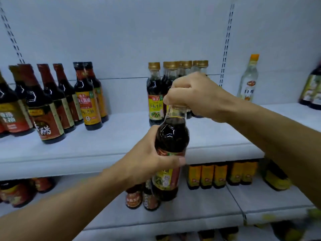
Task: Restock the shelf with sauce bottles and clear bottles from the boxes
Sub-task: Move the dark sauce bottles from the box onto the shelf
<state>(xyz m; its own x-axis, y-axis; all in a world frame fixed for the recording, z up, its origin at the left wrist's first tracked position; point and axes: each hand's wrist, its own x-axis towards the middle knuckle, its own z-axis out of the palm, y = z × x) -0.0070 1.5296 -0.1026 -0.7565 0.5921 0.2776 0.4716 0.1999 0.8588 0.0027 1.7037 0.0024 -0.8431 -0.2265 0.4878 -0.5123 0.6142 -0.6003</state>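
I hold a dark sauce bottle [171, 136] with a yellow and red label upright in front of the white shelf [121, 136]. My left hand [147, 157] grips its body from the left. My right hand [192, 96] is curled over its neck and cap from above, hiding the cap. Just behind stands a group of matching gold-capped sauce bottles [155, 94] on the shelf. A clear bottle [249, 79] with an orange cap stands alone at the right of the same shelf.
Several dark bottles with red labels [46, 105] and a yellow-labelled pair [88, 98] fill the shelf's left side. The lower shelf [208, 209] carries yellow-labelled bottles [220, 174] and red-labelled ones [19, 192]. Another dark bottle [312, 89] stands at the far right edge.
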